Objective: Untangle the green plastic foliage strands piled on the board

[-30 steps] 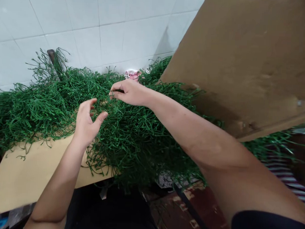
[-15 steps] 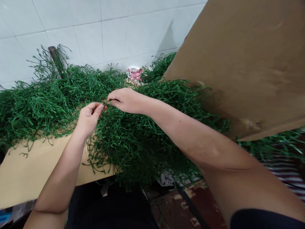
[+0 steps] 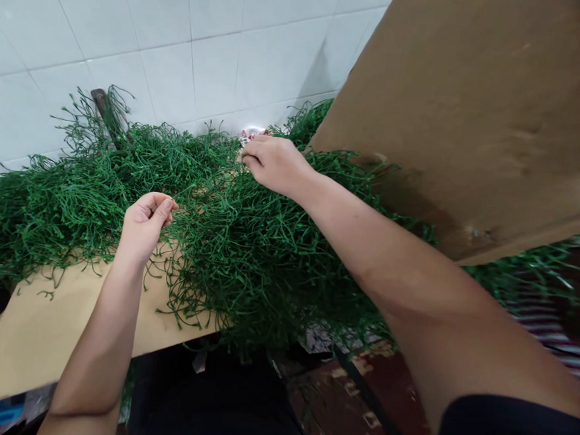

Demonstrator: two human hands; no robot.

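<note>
Thin green stems with small knobby tips, like plastic plant sprigs, lie in a tangled heap (image 3: pixel 251 241) in front of me, and a second heap (image 3: pixel 76 197) spreads to the left. My left hand (image 3: pixel 147 222) is closed in a pinch at the gap between the heaps; what its fingertips hold is too small to make out. Farther back, my right hand (image 3: pixel 273 163) is also pinched, above the rear of the nearer heap beside a pink-and-white packet (image 3: pixel 250 135). Its fingertips hide whatever is between them.
Brown cardboard (image 3: pixel 77 311) lies under the stems. A large cardboard panel (image 3: pixel 488 123) leans at the right. White wall tiles (image 3: pixel 134 34) stand behind, with a dark wooden stick (image 3: pixel 100 103) upright at the back left. A blue object (image 3: pixel 0 415) shows at bottom left.
My hands were nearly touching over the stems. They have moved apart: the right went back and to the right, partly covering the packet, and the left drew a little to the left.
</note>
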